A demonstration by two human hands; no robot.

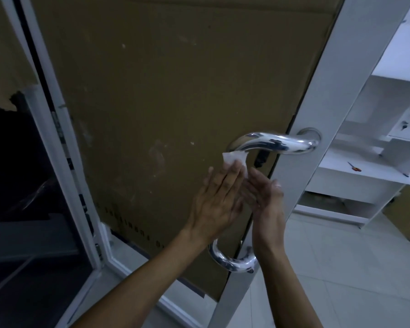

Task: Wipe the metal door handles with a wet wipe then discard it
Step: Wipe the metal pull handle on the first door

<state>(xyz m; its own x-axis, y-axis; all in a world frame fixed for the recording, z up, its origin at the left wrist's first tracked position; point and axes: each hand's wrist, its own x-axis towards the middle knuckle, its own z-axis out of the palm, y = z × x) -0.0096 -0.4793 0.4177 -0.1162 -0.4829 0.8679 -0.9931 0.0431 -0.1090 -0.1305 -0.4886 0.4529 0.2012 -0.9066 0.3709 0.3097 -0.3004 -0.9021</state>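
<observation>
Two bare hands are up at the door: one left hand (217, 197) and one right hand (265, 197). One white wet wipe (305, 159) sits between their fingers. One curved metal handle (273, 143) shows on the door, with its upper and lower ends both in sight. One sheet of brown cardboard (163, 91) covers the door panel. One white shelf unit (374, 129) stands to the right, and on it lies one orange-handled tool (354, 167).

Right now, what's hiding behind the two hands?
The middle of the shiny metal door handle runs behind the left hand and right hand; only its curved ends show. A white wipe pokes out above them; the rest is covered.
</observation>
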